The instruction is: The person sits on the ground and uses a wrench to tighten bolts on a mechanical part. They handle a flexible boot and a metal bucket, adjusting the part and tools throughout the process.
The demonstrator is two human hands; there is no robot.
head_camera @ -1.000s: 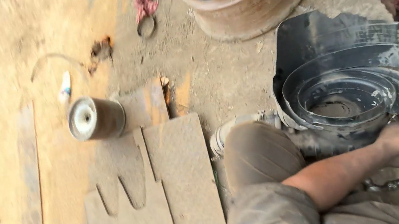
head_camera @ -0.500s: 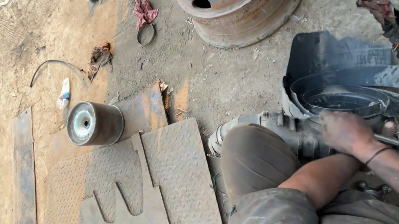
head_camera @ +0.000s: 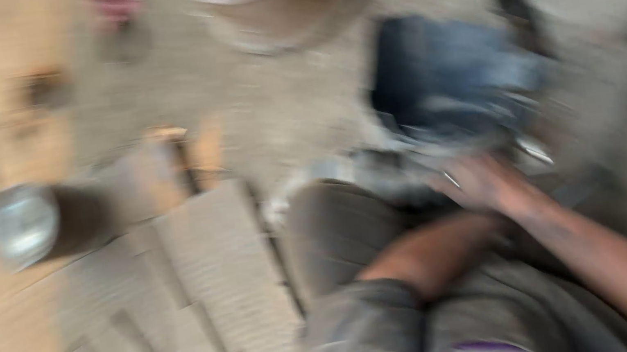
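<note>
Right hand [head_camera: 480, 184]: fingers resting on the grey tool [head_camera: 388, 177] below the dark shroud [head_camera: 447, 73]; grasp untellable through blur. Left hand hidden behind the forearm. Can [head_camera: 26, 223] far left of fingers.

Bare forearms lead back from the right hand [head_camera: 480, 182] to grey trousers and a purple-marked grey shirt

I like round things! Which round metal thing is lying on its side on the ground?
The small grey cylinder at the left, its shiny round end facing the camera. The big rusty wheel rim at the top lies flat instead, opening upward.
</note>
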